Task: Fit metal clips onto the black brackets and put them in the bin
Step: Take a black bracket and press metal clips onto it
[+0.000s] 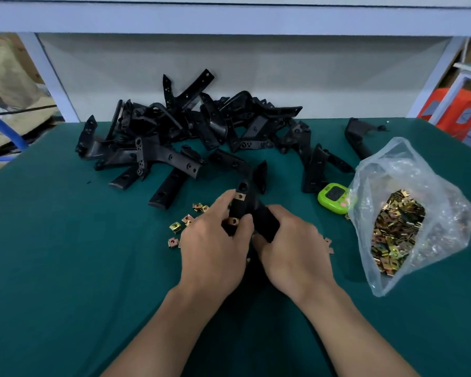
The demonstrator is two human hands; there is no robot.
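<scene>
A black bracket [252, 210] is held above the green table between both hands. My left hand [215, 246] grips its left arm, thumb beside a metal clip [232, 221] on the edge. A second clip [240, 197] sits higher on the same arm. My right hand [294, 248] grips the bracket's right arm from below. Several loose gold clips [186, 219] lie on the cloth just left of my left hand. A large pile of black brackets [191, 131] covers the far middle of the table.
A clear plastic bag [408, 213] full of gold clips lies open at the right. A small green timer [334, 197] sits beside it. One bracket [358, 137] lies apart at the far right. White shelf posts and a panel stand behind the table. No bin is in view.
</scene>
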